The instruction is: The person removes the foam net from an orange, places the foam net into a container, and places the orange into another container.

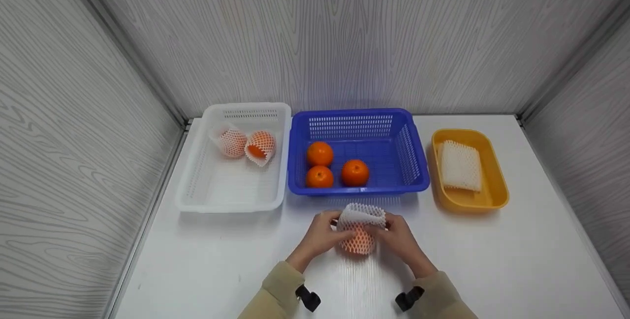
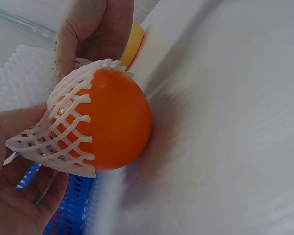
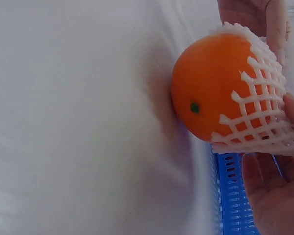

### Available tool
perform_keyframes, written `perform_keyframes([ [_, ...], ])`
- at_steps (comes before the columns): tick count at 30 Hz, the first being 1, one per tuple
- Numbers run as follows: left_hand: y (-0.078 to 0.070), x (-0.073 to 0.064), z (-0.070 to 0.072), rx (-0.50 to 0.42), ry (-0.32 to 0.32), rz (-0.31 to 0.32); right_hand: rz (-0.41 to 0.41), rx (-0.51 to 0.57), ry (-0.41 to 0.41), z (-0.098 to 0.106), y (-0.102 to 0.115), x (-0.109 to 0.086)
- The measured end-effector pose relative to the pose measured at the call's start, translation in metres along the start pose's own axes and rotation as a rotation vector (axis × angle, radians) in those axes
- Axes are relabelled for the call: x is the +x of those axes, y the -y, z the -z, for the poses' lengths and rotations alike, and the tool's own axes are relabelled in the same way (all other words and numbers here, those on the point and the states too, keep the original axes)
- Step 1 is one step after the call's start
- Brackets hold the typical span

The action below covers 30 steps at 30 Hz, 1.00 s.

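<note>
An orange (image 2: 122, 122) sits partly inside a white foam fruit net (image 1: 362, 214) on the white table, in front of the blue basket. In both wrist views its lower end, bare of net, faces the tabletop. My left hand (image 1: 321, 234) holds the net from the left side, thumb on the near face and fingers at the far side. From the right side my right hand (image 1: 397, 238) grips the same net, its thumb also on the near face. The net's loose upper part stands above the orange between both hands.
A blue basket (image 1: 359, 191) behind the hands contains three bare oranges (image 1: 355, 173). To its left, a white basket (image 1: 229, 207) holds two netted oranges (image 1: 233, 143). A yellow tray (image 1: 492, 196) at right carries flat foam nets (image 1: 460, 165). Grey wood-grain panels (image 1: 315, 38) enclose the table.
</note>
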<state>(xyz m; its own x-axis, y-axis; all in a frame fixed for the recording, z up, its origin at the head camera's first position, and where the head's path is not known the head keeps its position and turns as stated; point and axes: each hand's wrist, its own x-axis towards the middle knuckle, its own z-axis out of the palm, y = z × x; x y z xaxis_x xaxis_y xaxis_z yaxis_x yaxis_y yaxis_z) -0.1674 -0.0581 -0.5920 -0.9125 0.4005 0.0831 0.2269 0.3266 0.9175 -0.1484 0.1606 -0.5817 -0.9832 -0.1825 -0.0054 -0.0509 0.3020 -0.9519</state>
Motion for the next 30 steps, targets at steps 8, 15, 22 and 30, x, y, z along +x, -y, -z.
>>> perform_keyframes([
  [8, 0.000, -0.002, -0.004, 0.023, 0.112, 0.085, -0.039, 0.082, -0.053, -0.003, -0.017, 0.007],
  [15, -0.002, -0.003, -0.006, 0.005, 0.164, 0.148, -0.077, 0.153, -0.085, -0.002, 0.000, 0.004],
  [22, -0.002, -0.003, -0.005, 0.044, 0.227, 0.178, -0.134, 0.162, -0.152, 0.004, -0.007, 0.008],
  [30, -0.003, -0.003, -0.002, 0.162, 0.258, 0.160, -0.081, 0.246, -0.212, 0.025, -0.005, 0.013],
])
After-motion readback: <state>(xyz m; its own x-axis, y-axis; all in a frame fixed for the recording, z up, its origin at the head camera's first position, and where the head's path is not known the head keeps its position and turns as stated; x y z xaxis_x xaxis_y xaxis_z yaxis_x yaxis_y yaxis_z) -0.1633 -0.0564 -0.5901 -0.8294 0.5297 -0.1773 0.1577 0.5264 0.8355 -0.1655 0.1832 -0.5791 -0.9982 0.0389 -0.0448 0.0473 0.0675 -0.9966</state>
